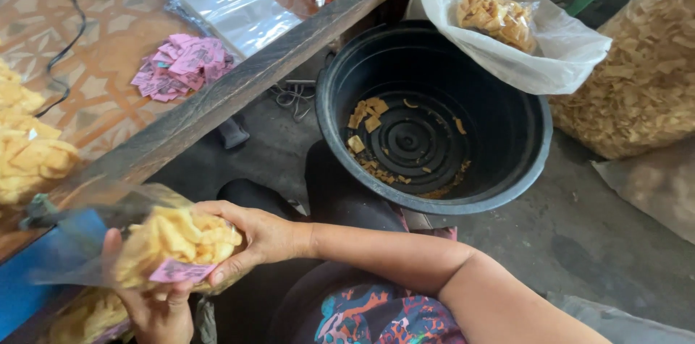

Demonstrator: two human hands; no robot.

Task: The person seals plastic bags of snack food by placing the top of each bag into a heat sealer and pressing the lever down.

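Between both hands (pixel 210 264), blurred snack bag (pixel 170 243), left hand (pixel 156 308) cut off

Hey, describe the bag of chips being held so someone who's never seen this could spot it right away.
Start at the large round black plastic tub, then look lower left. Both hands, left hand and right hand, grip a clear plastic bag of yellow chips. Unlike other chip bags, a pink paper slip shows inside.

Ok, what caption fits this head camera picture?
Both hands, left hand and right hand, hold a clear plastic bag of yellow chips beside a black plastic tub.
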